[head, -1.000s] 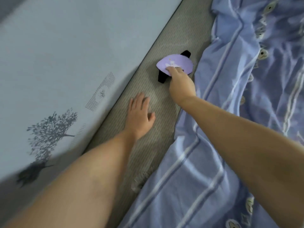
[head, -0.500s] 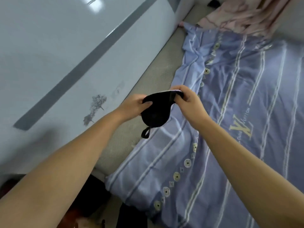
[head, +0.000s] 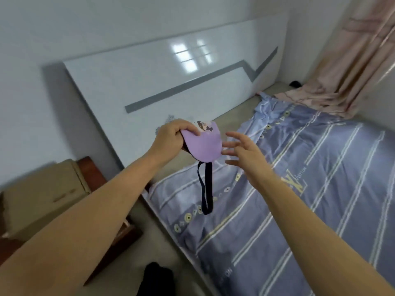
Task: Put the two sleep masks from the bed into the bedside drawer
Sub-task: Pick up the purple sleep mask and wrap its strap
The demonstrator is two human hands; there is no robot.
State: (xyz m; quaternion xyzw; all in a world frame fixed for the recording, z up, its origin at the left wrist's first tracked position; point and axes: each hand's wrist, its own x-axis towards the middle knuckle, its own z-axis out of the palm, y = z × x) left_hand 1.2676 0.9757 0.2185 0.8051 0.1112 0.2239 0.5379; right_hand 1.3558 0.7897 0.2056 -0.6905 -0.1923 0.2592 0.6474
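My left hand (head: 171,137) grips a purple sleep mask (head: 204,147) with a small cartoon print, held in the air over the bed's near left corner. Its dark elastic strap (head: 205,189) hangs down in a loop. My right hand (head: 243,149) hovers just right of the mask with fingers spread and holds nothing. A small dark thing (head: 295,83) lies at the far end of the bed by the headboard; I cannot tell what it is. A bedside cabinet (head: 44,193) with a pale top stands at the lower left, its drawer not clearly visible.
A blue striped quilt (head: 310,189) covers the bed. The white headboard (head: 171,82) with a grey stripe runs along the wall. Pink curtains (head: 352,60) hang at the far right. Something dark (head: 158,278) lies on the floor at the bottom edge.
The mask went from lying on the bed under my right hand to both hands, and now only my left hand holds it. My right hand has let go. The view has swung up and left.
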